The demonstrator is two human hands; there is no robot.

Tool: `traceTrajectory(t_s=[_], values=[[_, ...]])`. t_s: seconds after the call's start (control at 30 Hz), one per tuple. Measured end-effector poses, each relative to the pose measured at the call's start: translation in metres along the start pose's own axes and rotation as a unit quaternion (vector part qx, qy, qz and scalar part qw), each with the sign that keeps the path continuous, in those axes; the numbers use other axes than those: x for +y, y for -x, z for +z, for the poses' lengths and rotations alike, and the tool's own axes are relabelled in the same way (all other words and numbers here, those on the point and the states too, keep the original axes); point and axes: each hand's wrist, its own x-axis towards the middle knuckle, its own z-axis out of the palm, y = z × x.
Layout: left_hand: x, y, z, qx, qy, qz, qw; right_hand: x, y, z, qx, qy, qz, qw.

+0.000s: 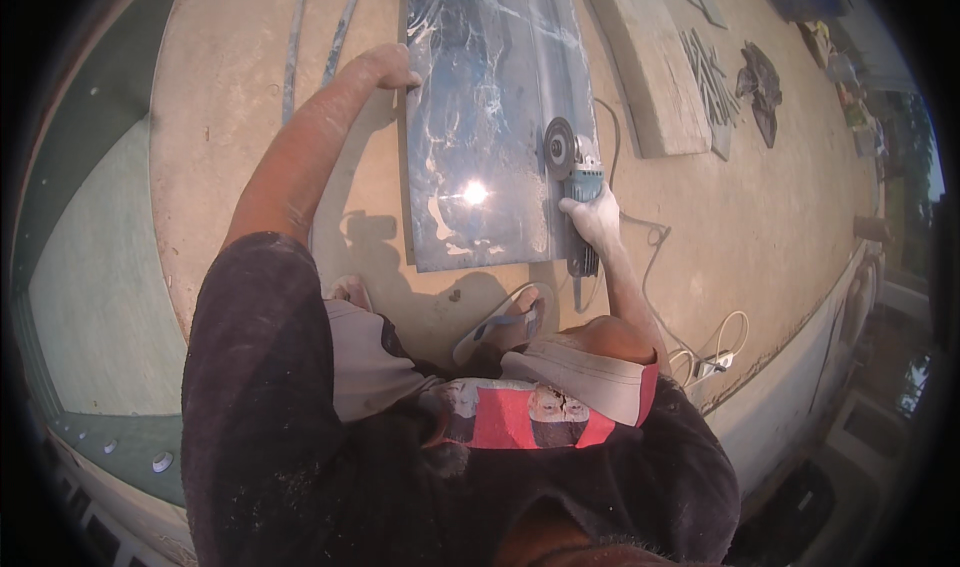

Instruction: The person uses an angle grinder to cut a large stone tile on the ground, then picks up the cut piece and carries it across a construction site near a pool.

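Observation:
A dark, glossy stone slab [470, 137] with pale veins lies lengthwise in front of me, bright glare on its surface. My left hand [390, 69] is closed on the slab's left edge, toward the upper part of the view. My right hand [595, 214] grips a teal angle grinder [582, 185] by its body at the slab's right side. The grinder's disc [560, 149] faces up, and its cord trails off to the right. My sandalled feet show just below the slab's near end.
Long strips [344, 22] lie at upper left. A pale thick block [645, 77], narrow dark pieces [712, 85] and crumpled dark cloth [760, 92] lie to the right on the tan floor [780, 227]. A white power strip [715, 364] with cables sits near the floor's right edge.

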Motion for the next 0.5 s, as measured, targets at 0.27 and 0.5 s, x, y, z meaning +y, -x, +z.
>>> traceTrajectory(t_s=[0.27,0.5], values=[[-0.006,-0.009,0.005,0.007,0.003,0.005,1.0,0.015,0.014,0.003,0.005,0.006,-0.006,1.0],[-0.008,-0.005,0.002,0.03,0.001,-0.002,1.0,0.027,0.027,0.005,-0.001,-0.003,0.002,1.0]])
